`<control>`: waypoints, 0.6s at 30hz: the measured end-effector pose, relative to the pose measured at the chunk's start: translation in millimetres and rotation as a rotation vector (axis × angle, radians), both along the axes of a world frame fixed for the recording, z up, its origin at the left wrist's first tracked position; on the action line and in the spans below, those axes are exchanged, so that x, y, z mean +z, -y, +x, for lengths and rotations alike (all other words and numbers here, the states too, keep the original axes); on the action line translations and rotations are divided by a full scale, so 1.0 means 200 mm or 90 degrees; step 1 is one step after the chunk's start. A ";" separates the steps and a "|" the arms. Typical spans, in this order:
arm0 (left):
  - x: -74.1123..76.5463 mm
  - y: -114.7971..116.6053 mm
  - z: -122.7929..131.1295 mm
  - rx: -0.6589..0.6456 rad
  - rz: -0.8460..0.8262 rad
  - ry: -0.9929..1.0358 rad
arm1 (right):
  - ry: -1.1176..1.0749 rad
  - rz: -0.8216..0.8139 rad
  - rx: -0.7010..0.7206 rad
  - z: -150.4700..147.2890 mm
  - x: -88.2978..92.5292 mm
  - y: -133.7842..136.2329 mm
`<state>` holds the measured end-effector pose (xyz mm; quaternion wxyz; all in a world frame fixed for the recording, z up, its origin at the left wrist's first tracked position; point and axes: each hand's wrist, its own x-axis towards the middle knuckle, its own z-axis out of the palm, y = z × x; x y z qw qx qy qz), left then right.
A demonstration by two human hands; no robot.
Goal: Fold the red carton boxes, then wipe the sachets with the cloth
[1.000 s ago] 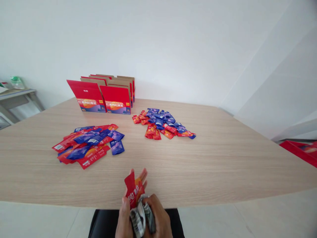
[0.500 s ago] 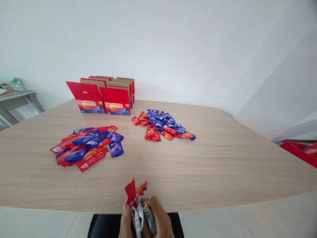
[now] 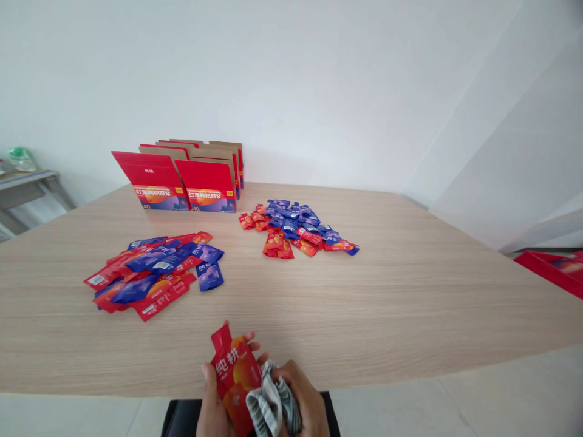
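Note:
Near the table's front edge, my left hand [image 3: 210, 400] is closed round a red pouch [image 3: 237, 373] with orange fruit printed on it. The pouch's narrow spout end points up and away, and fingertips show behind its right side. In my right hand [image 3: 306, 397] is a bunched grey-and-white striped cloth [image 3: 272, 400], gripped beside the pouch's lower right part. The cloth overlaps that corner; whether it presses on the pouch I cannot tell.
A pile of flat red and blue pouches [image 3: 155, 267] lies on the left of the table [image 3: 387, 315]. Another heap of pouches [image 3: 296, 224] is further back, by several open red cartons [image 3: 207, 188]. At the far right edge is a red box [image 3: 542, 270].
The cloth has moved right and down off the pouch's front, so its printed face now shows. My left hand has shifted slightly left with the pouch. The view has turned a little.

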<state>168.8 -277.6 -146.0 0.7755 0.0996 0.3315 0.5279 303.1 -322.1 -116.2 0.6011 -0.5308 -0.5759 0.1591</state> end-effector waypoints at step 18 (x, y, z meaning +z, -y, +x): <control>0.19 0.08 0.06 -0.110 0.005 0.041 | -0.207 -0.068 -0.050 0.07 0.03 0.06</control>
